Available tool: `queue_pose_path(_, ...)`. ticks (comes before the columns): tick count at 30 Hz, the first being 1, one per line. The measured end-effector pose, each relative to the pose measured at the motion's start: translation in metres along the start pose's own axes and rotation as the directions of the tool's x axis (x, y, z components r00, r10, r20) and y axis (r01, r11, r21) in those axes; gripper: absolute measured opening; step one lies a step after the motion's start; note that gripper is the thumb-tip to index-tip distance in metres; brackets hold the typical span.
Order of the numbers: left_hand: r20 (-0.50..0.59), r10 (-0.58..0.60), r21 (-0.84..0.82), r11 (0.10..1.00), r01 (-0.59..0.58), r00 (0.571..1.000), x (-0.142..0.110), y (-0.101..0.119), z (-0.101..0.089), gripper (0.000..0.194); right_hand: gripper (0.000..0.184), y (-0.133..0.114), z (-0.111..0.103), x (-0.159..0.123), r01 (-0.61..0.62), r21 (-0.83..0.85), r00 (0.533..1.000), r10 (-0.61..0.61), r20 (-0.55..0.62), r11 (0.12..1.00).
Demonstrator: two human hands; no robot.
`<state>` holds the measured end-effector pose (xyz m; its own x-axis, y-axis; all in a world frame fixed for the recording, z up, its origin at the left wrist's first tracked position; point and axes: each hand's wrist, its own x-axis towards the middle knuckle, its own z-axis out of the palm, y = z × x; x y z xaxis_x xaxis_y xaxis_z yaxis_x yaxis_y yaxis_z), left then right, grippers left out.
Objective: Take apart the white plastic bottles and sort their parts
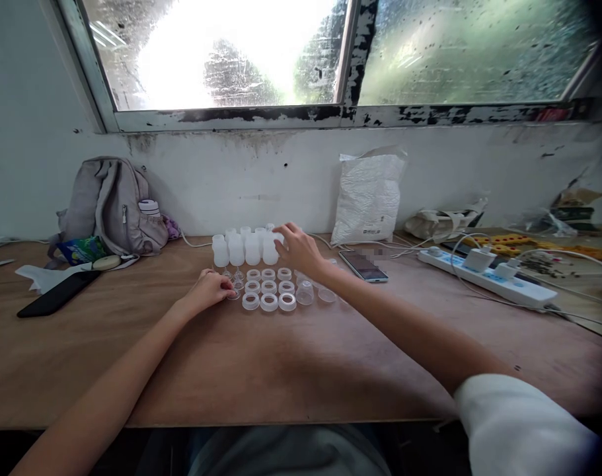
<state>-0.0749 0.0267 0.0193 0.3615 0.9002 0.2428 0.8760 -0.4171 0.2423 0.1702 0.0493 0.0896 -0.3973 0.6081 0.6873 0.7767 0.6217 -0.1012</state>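
Milky plastic baby bottles [252, 250] stand upright close together in rows near the wall. My right hand [297, 250] reaches in from the right, with its thumb and fingers curled about the bottle [269, 251] at the right end. In front of the bottles lie white collar rings [269, 287], set out in three rows of three. Several clear bottle teats [238, 276] stand left of the rings; my left hand [212, 289] has its fingertips closed on the nearest one. Clear dome caps [304, 293] sit right of the rings, partly behind my right forearm.
A phone [364, 266] lies right of the caps, and a black phone-like slab [57, 294] at the left. A backpack [115, 205] and a white plastic bag [369, 195] lean on the wall. A power strip [486, 281] with cables runs along the right.
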Motion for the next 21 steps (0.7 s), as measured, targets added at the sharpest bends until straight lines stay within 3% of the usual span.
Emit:
queue_pose_path(4,-0.015,0.017,0.012,1.0,-0.017,1.0,0.002,-0.001,0.001,0.015,0.042,0.023,0.022,0.057,-0.106,-0.098,0.986,0.118,0.118,0.989)
queue_pose_path(7,-0.017,0.018,0.008,1.0,-0.018,1.0,0.002,-0.003,0.003,0.013,0.047,0.033,0.04,0.074,-0.169,-0.16,0.951,0.204,0.233,0.972)
queue_pose_path(14,-0.002,0.029,0.015,0.999,-0.029,1.0,-0.003,-0.002,0.0,0.023,0.037,0.032,0.057,0.064,-0.154,-0.205,0.935,0.21,0.286,0.966)
queue_pose_path(21,-0.06,0.088,0.088,0.993,-0.082,0.994,-0.011,0.006,-0.005,0.028,0.033,0.025,0.041,0.053,-0.112,-0.165,0.962,0.149,0.23,0.98)
